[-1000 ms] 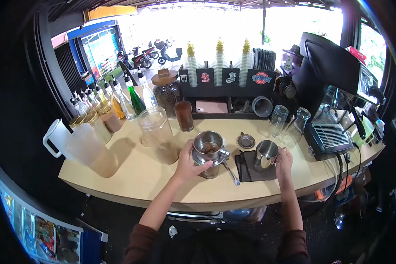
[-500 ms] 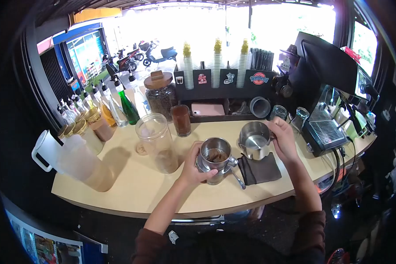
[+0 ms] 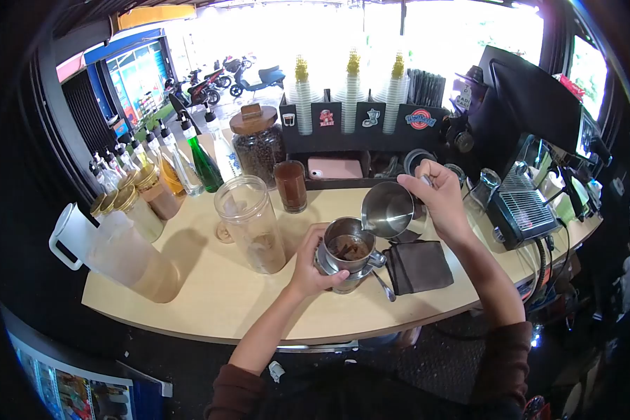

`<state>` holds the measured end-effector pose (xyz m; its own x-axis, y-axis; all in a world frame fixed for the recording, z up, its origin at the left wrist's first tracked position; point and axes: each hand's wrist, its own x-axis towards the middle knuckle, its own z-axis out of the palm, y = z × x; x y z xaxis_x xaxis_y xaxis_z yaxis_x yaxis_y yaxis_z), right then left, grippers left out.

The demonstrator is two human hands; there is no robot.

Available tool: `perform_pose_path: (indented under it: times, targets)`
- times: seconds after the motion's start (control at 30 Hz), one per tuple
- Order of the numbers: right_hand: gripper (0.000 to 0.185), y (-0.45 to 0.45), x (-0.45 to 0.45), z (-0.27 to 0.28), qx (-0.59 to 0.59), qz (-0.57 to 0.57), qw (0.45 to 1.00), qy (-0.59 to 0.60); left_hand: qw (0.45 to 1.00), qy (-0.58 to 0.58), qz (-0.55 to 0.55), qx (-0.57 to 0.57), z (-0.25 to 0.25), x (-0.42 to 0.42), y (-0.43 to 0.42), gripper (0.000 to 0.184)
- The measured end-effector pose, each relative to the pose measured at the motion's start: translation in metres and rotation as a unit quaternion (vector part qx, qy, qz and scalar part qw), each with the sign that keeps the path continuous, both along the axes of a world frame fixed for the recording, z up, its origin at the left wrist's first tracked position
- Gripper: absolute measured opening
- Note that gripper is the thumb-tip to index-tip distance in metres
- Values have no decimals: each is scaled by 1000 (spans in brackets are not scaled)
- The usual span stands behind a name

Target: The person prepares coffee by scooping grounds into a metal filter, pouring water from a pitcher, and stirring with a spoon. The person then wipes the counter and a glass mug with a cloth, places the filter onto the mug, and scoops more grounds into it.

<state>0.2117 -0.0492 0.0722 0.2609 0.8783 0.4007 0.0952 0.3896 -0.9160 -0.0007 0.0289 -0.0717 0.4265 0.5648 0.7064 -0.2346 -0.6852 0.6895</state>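
Centre: glass [image 3: 349, 285] mostly hidden below metal filter [image 3: 360, 267] and left grip [image 3: 311, 266] | right of centre: metal pitcher [image 3: 388, 210] partly covered by right grip [image 3: 439, 197] | lower left: pictured panel [image 3: 94, 397] cut off by bottom edge

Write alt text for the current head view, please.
The right hand holds a metal jug tilted toward a metal filter, which the left hand steadies on a glass. A dark cloth lies nearby; bottles and stacked cups stand farther back.

**Layout around the filter cup [image 3: 350, 265]**

Sits on a glass [image 3: 346, 287], on the surface [image 3: 224, 311]. Left: jar [image 3: 255, 234], then jugs [image 3: 134, 259]. Right: spoon [image 3: 383, 286], cloth [image 3: 420, 269], further out coffee machine [image 3: 525, 215]. Pitcher [image 3: 388, 210] just beside, right-behind. Behind-left: drink glass [image 3: 291, 187]. Further behind: rack [image 3: 357, 143], phone [image 3: 337, 168] in it.
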Motion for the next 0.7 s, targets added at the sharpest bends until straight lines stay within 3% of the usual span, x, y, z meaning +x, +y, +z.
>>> perform_pose_path:
  times: [0.7]
  targets:
    - [37,12,-3,8,14,-8,997,-79,999,-14,-15,-34,-3,2,-2,69]
